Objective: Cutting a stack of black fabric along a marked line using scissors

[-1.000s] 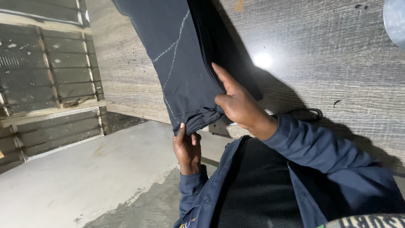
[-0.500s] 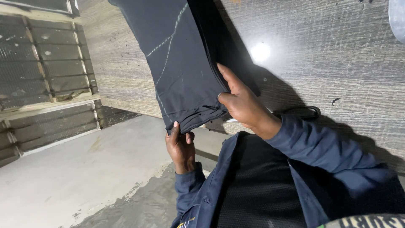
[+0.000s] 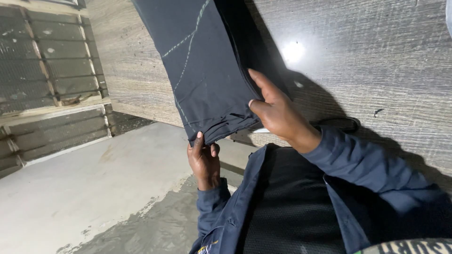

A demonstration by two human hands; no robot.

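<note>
A dark navy piece of fabric [image 3: 202, 70] with pale chalk lines lies on a grey wood-grain table [image 3: 367, 61], its folded end hanging over the table edge. My left hand [image 3: 203, 157] pinches the lower corner of that folded end from below. My right hand [image 3: 278, 110] rests flat on the fabric's right side with fingers stretched, thumb tucked under the folded layers. Both sleeves are dark blue.
A dark cable or strap [image 3: 341, 123] lies on the table beside my right wrist. A bright light reflection [image 3: 293, 51] shows on the tabletop. Below is a concrete floor [image 3: 84, 188] with a wet patch, and wire-mesh wooden frames [image 3: 42, 70] stand at the left.
The view has shifted slightly. My right hand has slid a little along the fabric edge, and my left hand keeps its pinch on the corner.
</note>
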